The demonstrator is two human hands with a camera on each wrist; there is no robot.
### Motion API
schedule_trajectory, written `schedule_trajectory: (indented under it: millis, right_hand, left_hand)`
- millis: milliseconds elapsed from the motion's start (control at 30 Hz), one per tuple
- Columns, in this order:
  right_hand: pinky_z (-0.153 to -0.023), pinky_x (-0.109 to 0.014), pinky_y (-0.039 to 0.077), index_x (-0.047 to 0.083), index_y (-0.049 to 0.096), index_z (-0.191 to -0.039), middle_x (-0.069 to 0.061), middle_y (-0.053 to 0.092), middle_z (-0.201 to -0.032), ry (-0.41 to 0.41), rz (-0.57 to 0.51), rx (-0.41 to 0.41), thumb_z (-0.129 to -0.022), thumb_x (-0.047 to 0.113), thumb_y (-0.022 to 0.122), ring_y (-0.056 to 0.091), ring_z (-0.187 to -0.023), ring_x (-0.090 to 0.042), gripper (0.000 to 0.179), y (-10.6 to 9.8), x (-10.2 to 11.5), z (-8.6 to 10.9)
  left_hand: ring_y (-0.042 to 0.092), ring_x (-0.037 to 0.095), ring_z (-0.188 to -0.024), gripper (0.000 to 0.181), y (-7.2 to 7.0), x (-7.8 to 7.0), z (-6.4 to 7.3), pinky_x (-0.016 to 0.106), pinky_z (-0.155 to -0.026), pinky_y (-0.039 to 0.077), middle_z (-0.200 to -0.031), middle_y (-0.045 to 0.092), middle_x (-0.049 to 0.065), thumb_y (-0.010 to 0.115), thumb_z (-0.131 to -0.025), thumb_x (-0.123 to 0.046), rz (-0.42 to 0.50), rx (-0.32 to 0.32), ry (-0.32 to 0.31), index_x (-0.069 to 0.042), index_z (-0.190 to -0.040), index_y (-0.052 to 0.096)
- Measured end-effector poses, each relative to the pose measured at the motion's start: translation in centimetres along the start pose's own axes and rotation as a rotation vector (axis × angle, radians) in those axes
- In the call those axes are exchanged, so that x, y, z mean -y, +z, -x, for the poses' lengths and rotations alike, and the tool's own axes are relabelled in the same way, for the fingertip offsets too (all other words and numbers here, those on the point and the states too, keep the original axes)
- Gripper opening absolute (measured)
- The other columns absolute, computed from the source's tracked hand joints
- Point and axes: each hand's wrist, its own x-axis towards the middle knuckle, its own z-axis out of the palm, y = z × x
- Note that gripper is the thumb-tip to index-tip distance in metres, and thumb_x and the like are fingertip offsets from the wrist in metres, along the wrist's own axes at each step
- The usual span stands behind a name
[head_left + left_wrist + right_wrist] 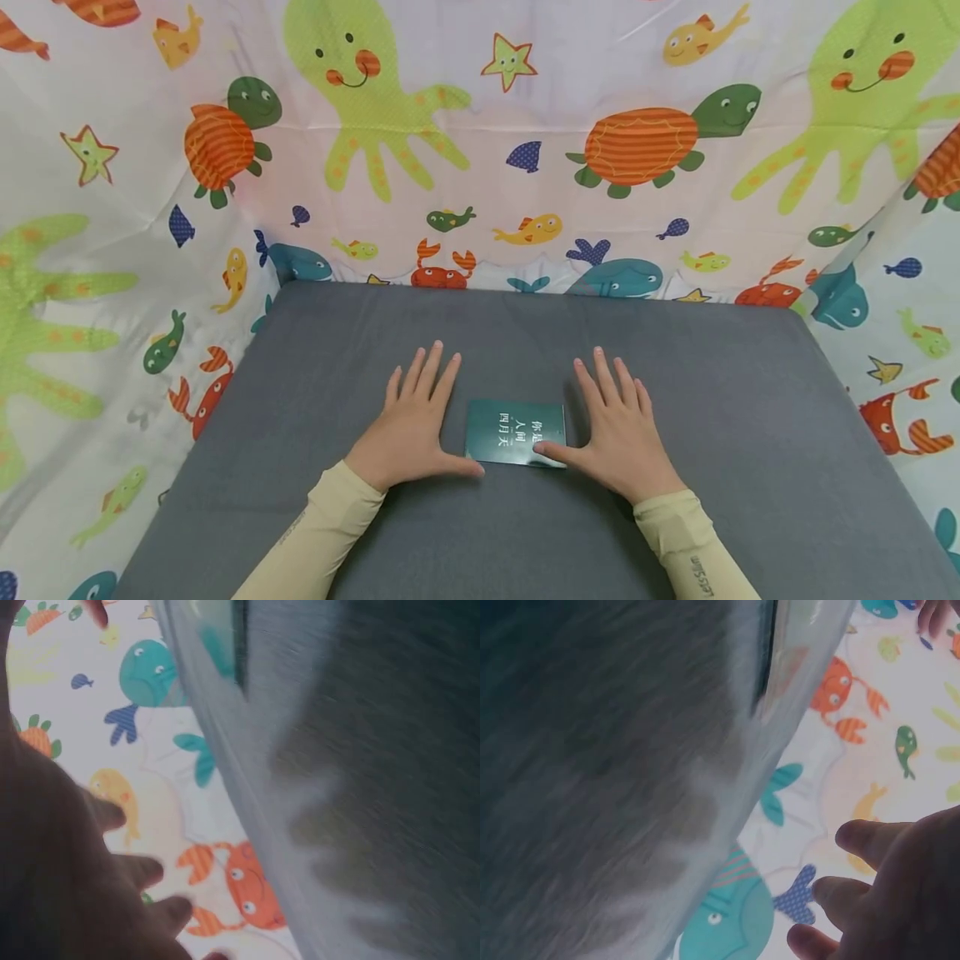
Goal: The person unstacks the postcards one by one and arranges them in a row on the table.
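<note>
A small dark green booklet or card [495, 429] with white Chinese characters lies flat on the grey table, its text turned sideways. On its left, my left hand [412, 425] is spread with straight fingers, the thumb tip at the near left corner. To the right, my right hand [618, 429] is likewise spread, and its thumb overlaps the near right corner in the head view. Neither hand grips anything. In the left wrist view, fingers [139, 870] show at the left over the table's side. The right wrist view has fingers [847, 896] at the lower right.
The grey padded table [480, 533] spreads around the hands. A white curtain [510, 183] printed with sea animals hangs along the back and both sides. Light sleeves [337, 517] cover both forearms.
</note>
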Motion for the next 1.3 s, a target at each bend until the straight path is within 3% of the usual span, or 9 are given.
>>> schedule_trajectory:
  millis: [133,300,467,633,900,1067,1300]
  right_hand:
    - [-0.130,-0.073,0.018,0.020,0.023,-0.174,-0.012,0.009,-0.184,-0.022,-0.020,0.014,-0.073,0.097,0.065,0.010,-0.169,-0.044,0.134,0.2,0.8,-0.5]
    - [-0.127,-0.075,0.025,0.019,0.030,-0.172,-0.012,0.015,-0.183,-0.051,-0.062,0.047,-0.075,0.095,0.068,0.017,-0.168,-0.044,0.129,0.6,1.4,-0.7]
    - [-0.122,-0.069,0.040,0.015,0.045,-0.166,-0.010,0.035,-0.177,-0.100,-0.119,0.073,-0.080,0.081,0.077,0.035,-0.162,-0.038,0.113,0.8,1.8,-0.9]
    - [-0.118,-0.063,0.048,0.019,0.048,-0.164,-0.010,0.042,-0.173,-0.141,-0.164,0.116,-0.079,0.071,0.086,0.042,-0.159,-0.035,0.107,1.1,2.0,-0.9]
    - [-0.116,-0.065,0.048,0.021,0.047,-0.165,-0.013,0.044,-0.169,-0.199,-0.199,0.205,-0.078,0.058,0.093,0.045,-0.154,-0.037,0.105,1.3,1.7,-0.8]
    - [-0.114,-0.063,0.048,0.021,0.051,-0.162,-0.009,0.050,-0.161,-0.219,-0.199,0.216,-0.080,0.048,0.093,0.049,-0.147,-0.033,0.096,1.4,1.8,-0.8]
    - [-0.108,-0.053,0.053,0.019,0.055,-0.158,-0.003,0.057,-0.145,-0.239,-0.215,0.208,-0.079,0.039,0.094,0.053,-0.132,-0.024,0.090,1.3,1.9,-0.8]
  left_hand:
    - [0.007,0.041,-0.170,0.153,-0.2,-1.0,-0.8,0.067,-0.133,0.017,-0.184,-0.006,0.009,0.090,-0.065,-0.079,0.022,0.068,0.048,-0.020,-0.176,0.003]
    - [0.025,0.037,-0.167,0.142,-0.1,-1.5,-1.4,0.063,-0.131,0.029,-0.182,0.020,0.012,0.094,-0.069,-0.069,0.071,0.103,0.091,-0.015,-0.175,0.016]
    - [0.040,0.030,-0.160,0.133,0.1,-1.2,-1.5,0.059,-0.128,0.037,-0.175,0.037,0.009,0.096,-0.072,-0.063,0.107,0.141,0.103,-0.010,-0.173,0.026]
    - [0.040,0.028,-0.160,0.129,0.5,-0.9,-1.6,0.059,-0.129,0.036,-0.176,0.037,0.007,0.095,-0.074,-0.059,0.144,0.167,0.103,-0.011,-0.172,0.027]
    - [0.042,0.026,-0.160,0.122,1.5,-0.7,-2.1,0.054,-0.130,0.036,-0.174,0.039,0.006,0.094,-0.079,-0.057,0.148,0.182,0.122,-0.014,-0.172,0.028]
    - [0.045,0.025,-0.157,0.120,1.6,-0.8,-2.1,0.052,-0.131,0.034,-0.172,0.044,0.006,0.093,-0.080,-0.056,0.125,0.184,0.118,-0.014,-0.172,0.029]
    - [0.051,0.026,-0.150,0.112,1.6,-1.2,-2.1,0.053,-0.125,0.041,-0.165,0.052,0.006,0.092,-0.083,-0.048,0.116,0.178,0.137,-0.014,-0.171,0.032]
